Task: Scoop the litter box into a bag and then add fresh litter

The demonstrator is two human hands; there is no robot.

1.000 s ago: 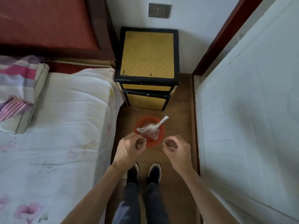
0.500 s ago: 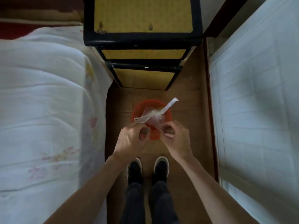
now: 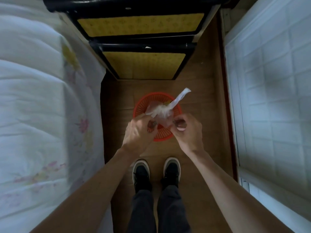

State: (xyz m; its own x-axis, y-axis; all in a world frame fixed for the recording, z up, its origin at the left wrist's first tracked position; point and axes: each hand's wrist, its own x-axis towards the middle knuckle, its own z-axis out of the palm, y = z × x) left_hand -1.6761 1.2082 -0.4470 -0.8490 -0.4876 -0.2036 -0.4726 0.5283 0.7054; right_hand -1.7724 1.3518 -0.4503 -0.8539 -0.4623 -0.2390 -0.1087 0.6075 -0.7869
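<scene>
A clear plastic bag [image 3: 161, 113], bunched up with a white strip sticking out to the upper right, hangs over a small round orange basket [image 3: 165, 137] on the wooden floor. My left hand [image 3: 139, 132] pinches the bag's left side with curled fingers. My right hand [image 3: 186, 130] pinches its right side. Both hands are just above the basket's near half and hide part of it. What the bag holds is too blurred to tell. No litter box or scoop shows.
A black-framed yellow cabinet [image 3: 143, 64] stands right behind the basket. A bed with a white floral cover [image 3: 42, 106] fills the left. A white panelled surface [image 3: 272, 89] lines the right. My two black shoes [image 3: 156, 172] stand on the narrow floor strip.
My head has tipped down and moved closer, so the cabinet and basket look larger. Both hands moved forward from short of the basket and took hold of the bag.
</scene>
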